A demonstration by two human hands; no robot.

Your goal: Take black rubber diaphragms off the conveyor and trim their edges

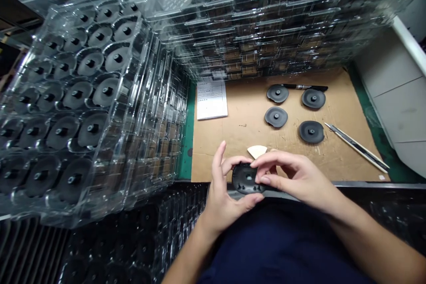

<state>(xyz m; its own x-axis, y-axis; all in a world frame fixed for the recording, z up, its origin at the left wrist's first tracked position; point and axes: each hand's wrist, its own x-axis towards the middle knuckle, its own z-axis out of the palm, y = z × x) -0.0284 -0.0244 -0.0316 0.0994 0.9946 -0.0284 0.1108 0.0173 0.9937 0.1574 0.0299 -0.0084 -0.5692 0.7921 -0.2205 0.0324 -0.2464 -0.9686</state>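
Head view, looking down at both hands close together above the near edge of a cardboard sheet (233, 142). A black moulded plastic disc (246, 178) sits between the hands, lifted off the cardboard, its face with small holes turned up. The left hand (221, 193) supports it from the side and below, with the thumb (248, 202) along the lower rim and one finger on the upper rim, while the index finger (218, 155) stands raised and clear. The right hand (294, 177) reaches in from the other side, its fingertips (262, 166) closed narrowly on the disc's upper edge. Just past the fingertips lies a cream triangular scrap (257, 151). Farther beyond the fingers, four black discs lie on the cardboard: (277, 93), (313, 98), (276, 116) and (311, 132). A black marker (306, 87) lies behind them. A slim utility knife (356, 147) lies beyond the right hand's fingers, and a printed sheet (211, 100) lies beyond the left hand's. Stacked clear plastic trays (89, 93) holding more discs rise left of the left hand's fingers and ahead.
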